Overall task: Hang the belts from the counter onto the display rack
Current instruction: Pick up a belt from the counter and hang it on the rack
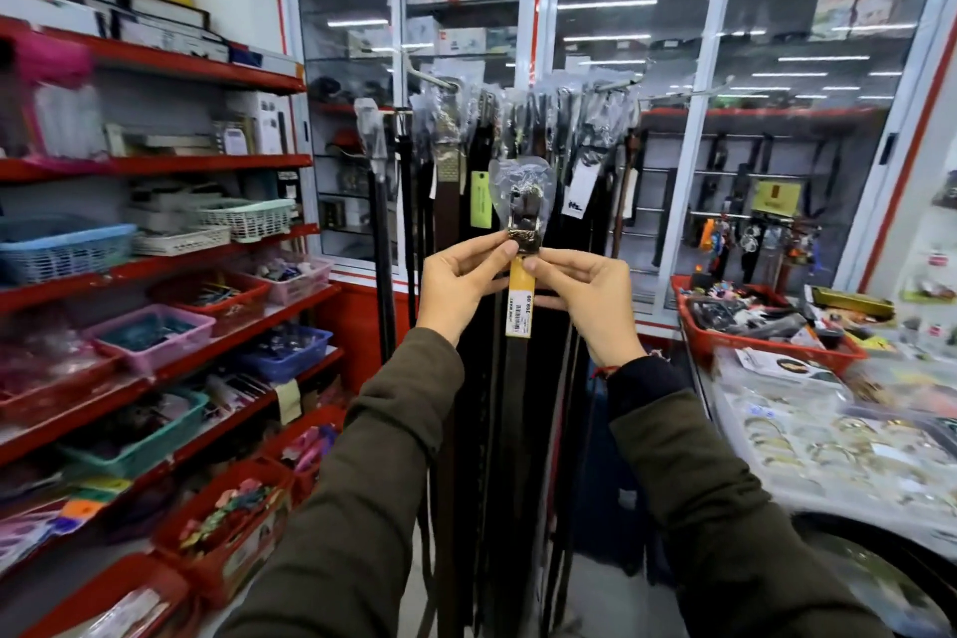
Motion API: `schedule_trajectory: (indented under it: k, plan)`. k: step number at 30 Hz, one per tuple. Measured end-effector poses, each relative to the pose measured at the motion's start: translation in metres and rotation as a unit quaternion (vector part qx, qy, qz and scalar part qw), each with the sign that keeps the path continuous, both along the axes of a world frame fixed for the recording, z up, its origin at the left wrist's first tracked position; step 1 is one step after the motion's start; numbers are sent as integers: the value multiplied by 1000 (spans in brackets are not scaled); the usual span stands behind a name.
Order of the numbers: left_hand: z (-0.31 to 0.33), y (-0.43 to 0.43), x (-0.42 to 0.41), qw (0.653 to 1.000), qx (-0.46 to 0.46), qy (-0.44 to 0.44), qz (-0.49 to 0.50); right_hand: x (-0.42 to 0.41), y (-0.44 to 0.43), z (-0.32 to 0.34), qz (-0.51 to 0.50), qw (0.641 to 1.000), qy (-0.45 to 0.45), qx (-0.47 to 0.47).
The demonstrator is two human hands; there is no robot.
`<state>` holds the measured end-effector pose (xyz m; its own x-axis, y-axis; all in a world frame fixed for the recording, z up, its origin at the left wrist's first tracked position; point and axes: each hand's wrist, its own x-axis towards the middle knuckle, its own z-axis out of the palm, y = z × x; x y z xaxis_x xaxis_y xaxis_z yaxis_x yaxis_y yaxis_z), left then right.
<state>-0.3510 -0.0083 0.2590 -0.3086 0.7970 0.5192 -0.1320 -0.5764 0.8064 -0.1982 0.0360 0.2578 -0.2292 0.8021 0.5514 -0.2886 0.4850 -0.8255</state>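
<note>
Shop corner: red shelves (155,166) of baskets on the left, glass cabinets (637,83) behind, cluttered worktop (808,409) at right. Display rack (445,86) of hooks straight ahead, crowded with dark hanging belts (445,202). One brown belt (518,378) held up in front of them, long axis vertical, buckle (524,223) on top under a clear plastic wrap (523,181), strap dropping straight down out of sight between the sleeves. Yellow price tag (519,298) lying along the strap just below the buckle. Left hand (461,282) pinching the buckle's lower left edge; right hand (582,295) pinching the top of the tag, other fingers curled behind the strap.
</note>
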Motion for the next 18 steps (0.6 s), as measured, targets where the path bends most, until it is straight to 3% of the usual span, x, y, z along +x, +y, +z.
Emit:
schedule_trajectory:
  k: [14, 18]
  plan:
    - [101, -8, -75, 987, 77, -85, 117, -110, -7, 103, 49, 995, 82, 42]
    - [122, -8, -87, 990, 55, -106, 81, -119, -6, 124, 56, 995, 76, 43]
